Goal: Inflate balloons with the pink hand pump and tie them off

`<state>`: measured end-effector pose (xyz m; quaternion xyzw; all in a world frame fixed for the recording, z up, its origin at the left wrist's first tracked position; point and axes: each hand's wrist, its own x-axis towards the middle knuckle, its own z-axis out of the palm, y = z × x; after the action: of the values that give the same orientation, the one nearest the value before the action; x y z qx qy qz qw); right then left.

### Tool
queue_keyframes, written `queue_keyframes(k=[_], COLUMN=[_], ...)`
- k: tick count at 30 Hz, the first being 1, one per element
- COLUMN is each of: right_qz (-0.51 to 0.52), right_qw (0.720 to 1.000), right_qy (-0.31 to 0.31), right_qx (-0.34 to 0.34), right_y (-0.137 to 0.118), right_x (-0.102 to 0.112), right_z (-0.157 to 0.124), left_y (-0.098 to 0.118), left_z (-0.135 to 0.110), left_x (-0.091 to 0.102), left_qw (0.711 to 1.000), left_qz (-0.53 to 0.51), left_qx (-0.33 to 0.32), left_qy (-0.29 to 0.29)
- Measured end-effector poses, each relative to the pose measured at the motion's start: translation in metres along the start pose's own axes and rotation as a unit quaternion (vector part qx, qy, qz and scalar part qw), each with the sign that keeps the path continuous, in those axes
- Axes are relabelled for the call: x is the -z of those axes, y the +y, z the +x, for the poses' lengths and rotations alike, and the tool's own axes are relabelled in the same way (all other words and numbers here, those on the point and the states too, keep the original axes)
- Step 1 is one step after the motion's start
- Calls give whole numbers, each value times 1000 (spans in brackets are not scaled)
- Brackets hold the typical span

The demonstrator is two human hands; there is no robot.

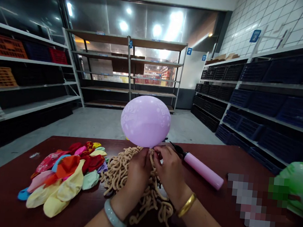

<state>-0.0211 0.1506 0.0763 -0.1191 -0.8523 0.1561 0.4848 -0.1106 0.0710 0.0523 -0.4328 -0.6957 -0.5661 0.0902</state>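
An inflated light purple balloon (145,120) with pale printing stands upright above the table, its neck hidden behind my fingers. My left hand (139,169) is closed in a pinch at the balloon's base. Right beside it, my right hand (171,170) also pinches at the neck, fingers bent together. Between the hands a strand of the beige fuzzy cord rises close to the balloon; I cannot tell whether it is wrapped around the neck. Beneath both hands lies a tangled heap of this beige cord (116,169).
Several uninflated balloons (70,166) in mixed colours are piled on the left of the dark red table (1,192). On the right lie a pink hand pump (203,170), a blurred-out item and a green plastic bag (299,181). Shelves with crates (257,127) line the room.
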Motion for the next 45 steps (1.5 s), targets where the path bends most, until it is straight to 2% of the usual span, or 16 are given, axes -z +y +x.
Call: queue_keyframes(k=[4,10,14,19,24,30,33,35,38,41,43,45], right_qz=[-51,-95,-32,83,191,324,343,330,266,129,45,13], right_qw=[999,995,998,994,980,934,916,917,946,989,998,999], right_qy=[0,2,-40,-46,-55,-76,-96,-111,-119,-69,-33,-19], right_qx=[2,25,49,52,-22,-126,-182,-193,-139,-36,15,37], right_y=[3,4,6,11,16,25,27,25,20,13,8,6], right_x=[-1,2,5,5,6,-1,0,3,8,10,9,8], right_z=[-1,-5,-4,1,5,5,6,8,8,4,0,-3], left_y=[-3,-7,-6,-2,-3,0,3,4,5,4,4,3], left_z=[0,-3,0,4,0,-1,-1,-1,-1,-1,-2,-3], left_x=[-3,-8,-5,-3,-3,-2,0,1,2,-1,-4,-6], left_qw=[1000,999,996,987,989,994,996,996,995,987,978,970], left_qz=[-4,-23,-65,-116,-110,-85,-55,-43,-59,-131,-173,-199], left_qx=[10,37,63,109,99,62,62,57,53,83,112,138], left_qy=[-27,-28,-2,-16,-23,-39,-40,-44,-54,-40,-20,-3])
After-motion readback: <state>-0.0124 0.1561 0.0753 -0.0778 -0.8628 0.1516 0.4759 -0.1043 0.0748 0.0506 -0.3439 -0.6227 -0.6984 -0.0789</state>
